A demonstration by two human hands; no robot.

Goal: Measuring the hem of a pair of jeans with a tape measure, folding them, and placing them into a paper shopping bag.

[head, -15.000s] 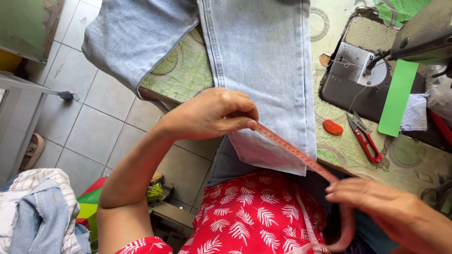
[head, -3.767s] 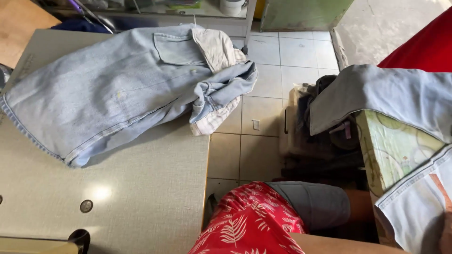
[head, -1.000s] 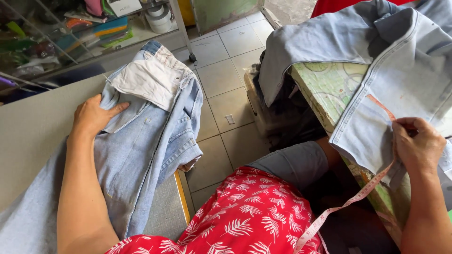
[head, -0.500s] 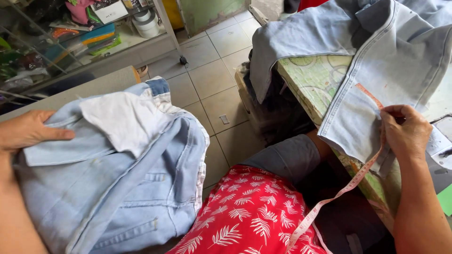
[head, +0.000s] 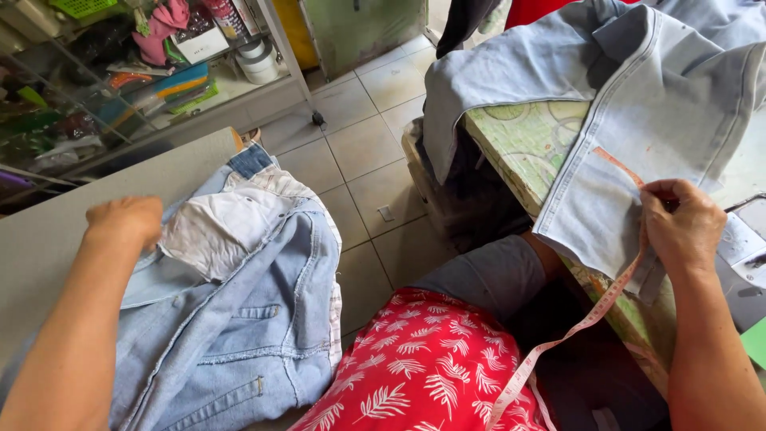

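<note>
Light blue jeans cover the green table. More jeans lie far left of it; the left hand curls on them. The right hand pinches the measuring tape against the table's denim; keeping it flat and tight would help.

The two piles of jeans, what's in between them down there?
In the head view, between the jeans by the left hand and the jeans under the right hand lie floor tiles and a red leaf-print lap.

Faded matt denim jeans with white cloth pocket lining; pale denim piece; smooth tape measure; glossy floor tiles.
</note>
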